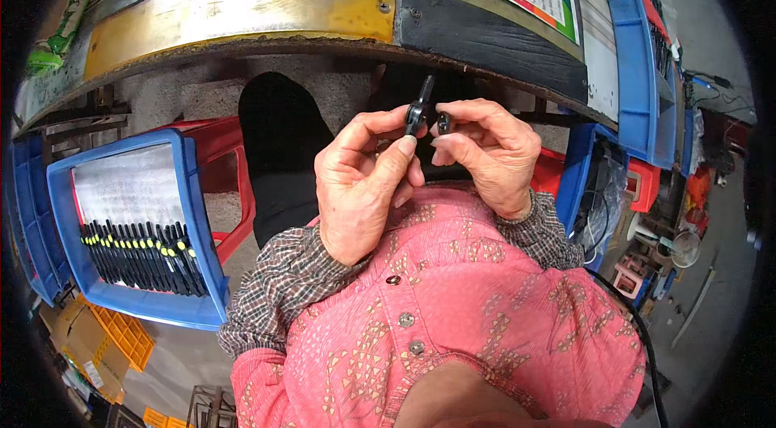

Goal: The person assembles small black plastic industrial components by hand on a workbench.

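In front of my chest, my left hand [364,177] pinches a black plastic part [424,92] between thumb and forefinger. The part has a rounded middle and a narrow stem that points up and away from me. Close on its right, my right hand [493,155] grips a small dark piece [443,123] between thumb and fingertips. A narrow gap separates the two pieces. What exactly each piece is, I cannot make out. The fingers hide the lower end of the black part.
The workbench [493,28] has a worn front edge just beyond my hands. On my left, a blue tray [212,254] holds a row of several slim black parts [145,254] with yellow-green dots. Another blue tray [638,64] stands at the right, above a blue bin [575,177] with cables and plastic bags.
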`<control>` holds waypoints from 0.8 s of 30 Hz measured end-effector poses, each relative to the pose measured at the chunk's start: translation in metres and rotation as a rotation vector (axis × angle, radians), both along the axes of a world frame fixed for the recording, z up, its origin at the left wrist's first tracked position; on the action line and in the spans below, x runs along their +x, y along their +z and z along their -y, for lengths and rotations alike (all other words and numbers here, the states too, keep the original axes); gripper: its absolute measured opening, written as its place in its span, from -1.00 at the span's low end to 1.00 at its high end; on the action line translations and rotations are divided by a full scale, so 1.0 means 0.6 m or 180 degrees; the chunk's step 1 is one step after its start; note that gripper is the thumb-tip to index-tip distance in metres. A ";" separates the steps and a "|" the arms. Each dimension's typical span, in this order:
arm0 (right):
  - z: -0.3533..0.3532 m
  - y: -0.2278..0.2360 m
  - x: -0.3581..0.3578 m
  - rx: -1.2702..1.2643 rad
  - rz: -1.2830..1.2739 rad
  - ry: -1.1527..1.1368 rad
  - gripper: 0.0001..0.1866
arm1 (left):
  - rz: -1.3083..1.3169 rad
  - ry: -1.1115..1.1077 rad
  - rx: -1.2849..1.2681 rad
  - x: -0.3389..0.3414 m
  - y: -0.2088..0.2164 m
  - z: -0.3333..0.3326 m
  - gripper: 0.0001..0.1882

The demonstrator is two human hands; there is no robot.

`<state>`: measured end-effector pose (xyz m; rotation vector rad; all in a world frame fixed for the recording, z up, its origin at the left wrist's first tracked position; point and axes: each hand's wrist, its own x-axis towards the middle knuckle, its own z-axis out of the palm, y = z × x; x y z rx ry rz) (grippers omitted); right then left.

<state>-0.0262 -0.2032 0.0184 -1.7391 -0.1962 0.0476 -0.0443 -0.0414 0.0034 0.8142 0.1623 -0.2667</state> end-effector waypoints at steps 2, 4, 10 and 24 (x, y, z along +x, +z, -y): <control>0.000 -0.001 -0.003 0.0283 -0.0101 -0.0096 -0.68 | 0.0065 -0.0005 0.0112 -0.002 0.003 0.002 -0.74; -0.002 -0.007 -0.007 0.0297 -0.0022 -0.0193 -0.68 | 0.0098 -0.0016 0.0219 -0.002 0.002 0.003 -0.74; -0.011 -0.025 -0.007 0.0220 0.0382 -0.0410 -0.67 | 0.0362 0.0008 0.0482 0.000 -0.002 0.008 -0.73; -0.014 -0.036 -0.002 0.0048 0.0684 -0.0578 -0.67 | 0.0394 -0.0030 0.0726 0.001 -0.012 0.015 -0.70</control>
